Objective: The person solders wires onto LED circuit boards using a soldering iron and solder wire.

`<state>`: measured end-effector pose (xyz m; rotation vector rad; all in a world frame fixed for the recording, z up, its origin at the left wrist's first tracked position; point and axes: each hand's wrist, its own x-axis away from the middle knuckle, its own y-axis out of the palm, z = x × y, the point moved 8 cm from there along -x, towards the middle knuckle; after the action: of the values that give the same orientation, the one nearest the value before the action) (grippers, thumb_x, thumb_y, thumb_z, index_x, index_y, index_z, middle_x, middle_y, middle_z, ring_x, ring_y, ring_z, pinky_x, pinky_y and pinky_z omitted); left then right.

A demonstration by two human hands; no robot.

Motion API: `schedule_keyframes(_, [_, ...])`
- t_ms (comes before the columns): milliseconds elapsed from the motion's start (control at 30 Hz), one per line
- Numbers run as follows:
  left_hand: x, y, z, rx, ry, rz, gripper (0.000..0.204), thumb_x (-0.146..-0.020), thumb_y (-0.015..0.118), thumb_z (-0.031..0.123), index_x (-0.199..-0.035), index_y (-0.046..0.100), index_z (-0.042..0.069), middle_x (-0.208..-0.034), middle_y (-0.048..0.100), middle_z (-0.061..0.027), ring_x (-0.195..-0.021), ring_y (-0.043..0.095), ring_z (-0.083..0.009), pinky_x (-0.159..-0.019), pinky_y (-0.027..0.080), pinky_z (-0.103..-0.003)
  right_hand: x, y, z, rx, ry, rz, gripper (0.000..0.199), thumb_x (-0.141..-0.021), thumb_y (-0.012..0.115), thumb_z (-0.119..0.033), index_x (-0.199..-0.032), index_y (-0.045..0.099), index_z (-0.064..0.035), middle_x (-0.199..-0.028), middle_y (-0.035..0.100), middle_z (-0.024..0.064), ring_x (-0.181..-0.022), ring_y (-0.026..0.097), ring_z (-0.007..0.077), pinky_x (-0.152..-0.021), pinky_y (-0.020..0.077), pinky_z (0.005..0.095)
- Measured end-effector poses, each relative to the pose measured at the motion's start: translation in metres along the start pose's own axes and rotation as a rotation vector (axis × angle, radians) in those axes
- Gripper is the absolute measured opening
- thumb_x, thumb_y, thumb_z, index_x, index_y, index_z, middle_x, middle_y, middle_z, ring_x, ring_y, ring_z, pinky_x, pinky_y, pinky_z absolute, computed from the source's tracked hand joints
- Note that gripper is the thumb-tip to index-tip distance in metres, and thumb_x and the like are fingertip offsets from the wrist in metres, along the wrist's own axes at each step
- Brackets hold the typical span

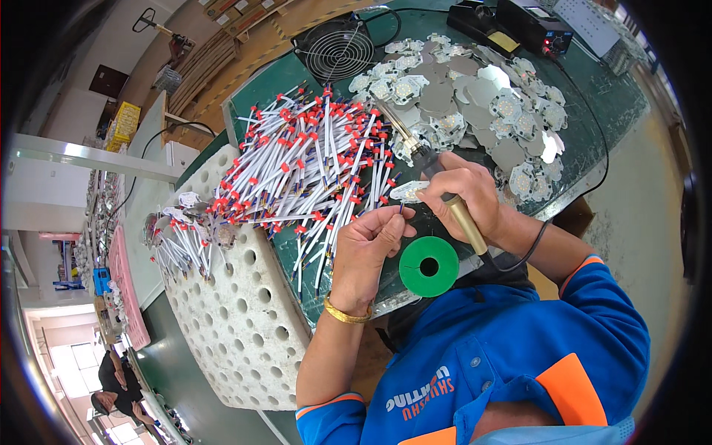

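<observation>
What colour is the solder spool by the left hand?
Green, with a dark centre hole; the solder spool shows best in the head view.

Soldering iron (437, 182): dark barrel, tan grip, black cord off the rear; held slanted in the right hand (463, 194), tip toward the far side of the green bench (586, 141). LED board (409, 191): small, pale, scalloped, flat just beside the iron near the bench's near edge. Thin wire (401, 210): pinched in the left hand's (367, 248) fingertips, end raised, just below the board.
</observation>
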<state>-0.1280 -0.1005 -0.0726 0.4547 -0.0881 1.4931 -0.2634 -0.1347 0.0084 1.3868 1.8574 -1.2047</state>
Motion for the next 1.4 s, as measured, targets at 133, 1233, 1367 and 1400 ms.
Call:
schedule_keyframes(133, [0.0,0.003,-0.001,0.111,-0.007,-0.021,0.025,-0.085,0.058,0.019,-0.099,0.061,-0.002,-0.076,0.062,-0.0029,-0.059,0.047,-0.0047,-0.055,0.036,-0.017,0.001,0.0,0.004,-0.044,0.055,0.07,0.029,-0.067,0.063,0.008,-0.085,0.046,-0.0066,-0.066,0.051,0.0063,-0.053,0.048,0.0234,-0.046,0.0392,0.0313])
schedule_keyframes(1233, [0.022,0.001,0.027,-0.196,0.311,0.232,0.016,-0.082,0.062,0.007,-0.094,0.061,-0.002,-0.073,0.06,0.0011,-0.062,0.049,-0.0013,-0.054,0.039,-0.014,-0.012,0.008,0.007,-0.18,0.238,-0.159,0.018,-0.073,0.061,-0.003,-0.085,0.049,-0.0054,-0.076,0.054,0.0072,-0.068,0.055,0.0247,-0.061,0.0438,0.0312])
schedule_keyframes(1367, [0.024,0.0,0.026,-0.183,0.308,0.257,0.014,-0.082,0.062,0.007,-0.092,0.061,-0.002,-0.071,0.058,0.0025,-0.06,0.048,-0.0004,-0.053,0.038,-0.014,-0.013,0.009,0.003,-0.191,0.216,-0.174,0.019,-0.073,0.061,-0.003,-0.086,0.049,-0.0058,-0.076,0.054,0.0074,-0.069,0.056,0.0257,-0.061,0.044,0.0313])
schedule_keyframes(1400, [0.025,0.001,0.027,-0.198,0.317,0.255,0.013,-0.082,0.061,0.007,-0.091,0.061,-0.002,-0.07,0.057,0.0034,-0.06,0.046,0.0,-0.052,0.037,-0.014,-0.014,0.009,0.002,-0.192,0.218,-0.189,0.019,-0.073,0.061,-0.003,-0.087,0.049,-0.0058,-0.077,0.054,0.0073,-0.069,0.056,0.0258,-0.061,0.0441,0.0314])
